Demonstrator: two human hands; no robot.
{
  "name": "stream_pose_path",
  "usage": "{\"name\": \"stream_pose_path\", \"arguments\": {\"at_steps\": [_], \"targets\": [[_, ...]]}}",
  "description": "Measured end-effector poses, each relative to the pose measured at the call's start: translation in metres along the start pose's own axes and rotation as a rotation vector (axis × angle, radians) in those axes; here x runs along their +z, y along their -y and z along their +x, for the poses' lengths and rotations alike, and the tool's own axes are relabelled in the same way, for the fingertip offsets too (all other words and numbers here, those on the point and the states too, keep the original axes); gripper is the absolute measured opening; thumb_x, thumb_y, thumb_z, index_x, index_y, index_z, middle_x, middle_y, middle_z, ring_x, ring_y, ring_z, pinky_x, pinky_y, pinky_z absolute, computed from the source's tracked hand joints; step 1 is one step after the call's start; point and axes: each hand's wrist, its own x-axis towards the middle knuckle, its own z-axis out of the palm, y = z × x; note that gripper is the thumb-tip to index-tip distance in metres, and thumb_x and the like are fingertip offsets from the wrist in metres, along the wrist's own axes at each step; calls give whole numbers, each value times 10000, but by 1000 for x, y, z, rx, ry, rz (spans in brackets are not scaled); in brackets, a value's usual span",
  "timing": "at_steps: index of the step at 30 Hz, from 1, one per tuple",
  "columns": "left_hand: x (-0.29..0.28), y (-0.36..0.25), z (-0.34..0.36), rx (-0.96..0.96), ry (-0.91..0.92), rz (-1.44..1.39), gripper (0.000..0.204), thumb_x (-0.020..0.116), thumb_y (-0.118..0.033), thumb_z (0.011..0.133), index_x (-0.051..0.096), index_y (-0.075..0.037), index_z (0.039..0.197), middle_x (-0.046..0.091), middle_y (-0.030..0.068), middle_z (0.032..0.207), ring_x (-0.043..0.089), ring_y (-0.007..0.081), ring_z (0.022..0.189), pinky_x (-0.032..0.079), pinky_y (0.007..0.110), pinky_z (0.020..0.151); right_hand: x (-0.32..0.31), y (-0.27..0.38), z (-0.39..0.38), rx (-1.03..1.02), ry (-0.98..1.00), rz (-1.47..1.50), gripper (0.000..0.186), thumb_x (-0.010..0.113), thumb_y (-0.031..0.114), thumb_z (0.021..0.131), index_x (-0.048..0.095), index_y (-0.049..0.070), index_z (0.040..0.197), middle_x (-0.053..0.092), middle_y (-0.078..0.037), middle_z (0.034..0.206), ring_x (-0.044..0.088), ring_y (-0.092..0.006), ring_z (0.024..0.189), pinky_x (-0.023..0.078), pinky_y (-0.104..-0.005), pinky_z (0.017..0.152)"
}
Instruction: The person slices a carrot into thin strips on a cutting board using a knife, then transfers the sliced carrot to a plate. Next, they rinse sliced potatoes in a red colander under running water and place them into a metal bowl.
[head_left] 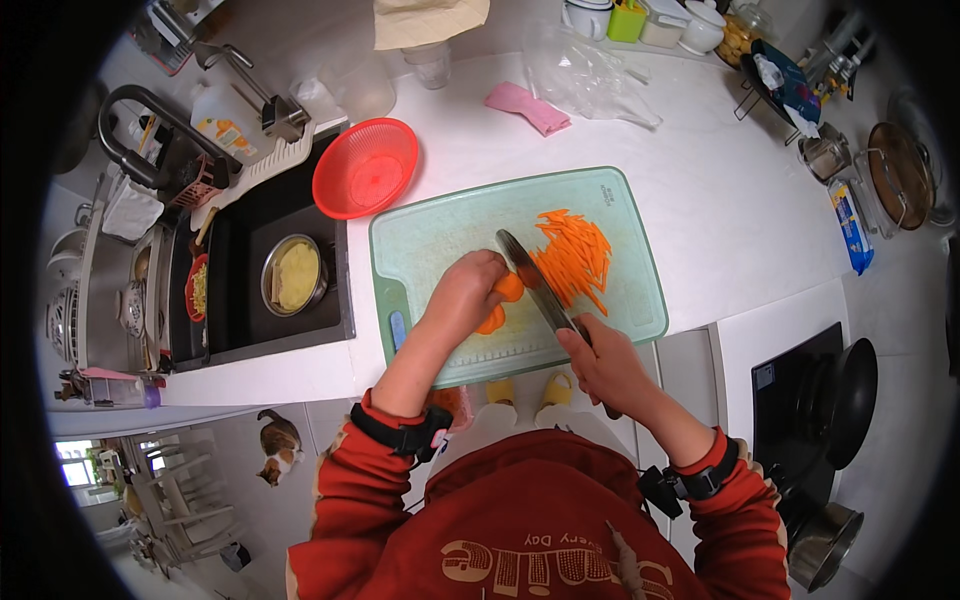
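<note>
My right hand (607, 368) is wrapped round the handle of a kitchen knife (534, 280). Its blade points away and to the left, over the middle of a pale green cutting board (430, 235). Just left of the blade, my left hand (463, 297) has its fingers curled down on orange carrot slices (509, 288), partly hiding them. Another round piece shows below those fingertips. To the right of the knife lies a loose heap of thin carrot strips (578, 258) on the board.
A red plastic colander (366, 170) stands by the board's far left corner, next to a dark sink (245, 325) holding a metal bowl (293, 275) of pale yellow food. Beyond the board lie a pink cloth (528, 107) and a clear plastic bag (590, 75). A cat (280, 445) is on the floor, lower left.
</note>
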Motion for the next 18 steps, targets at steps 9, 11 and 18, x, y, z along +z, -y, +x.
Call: {"name": "stream_pose_path", "arguments": {"at_steps": [9, 11, 18], "targets": [[0, 4, -2, 76, -48, -59, 294, 700, 62, 608, 576, 31, 873, 614, 144, 1026, 594, 328, 884, 504, 361, 725, -4, 5, -7, 23, 21, -8, 376, 490, 330, 958, 491, -43, 1006, 504, -108, 600, 505, -193, 430, 412, -335, 412], [0, 4, -2, 70, -99, -58, 296, 705, 59, 611, 577, 27, 876, 612, 139, 1025, 593, 323, 864, 502, 358, 712, -6, 4, -6, 96, 31, -2, 389, 488, 334, 958, 493, -48, 1026, 509, -110, 605, 503, -192, 426, 412, -331, 410], [6, -8, -21, -152, -188, 46, 194, 657, 19, 656, 625, -19, 843, 619, 118, 842, 564, 326, 861, 483, 393, 738, -5, 2, -8, 13, 27, 0, 417, 484, 343, 962, 495, -60, 1066, 526, -123, 613, 512, -207, 427, 420, -341, 427]]}}
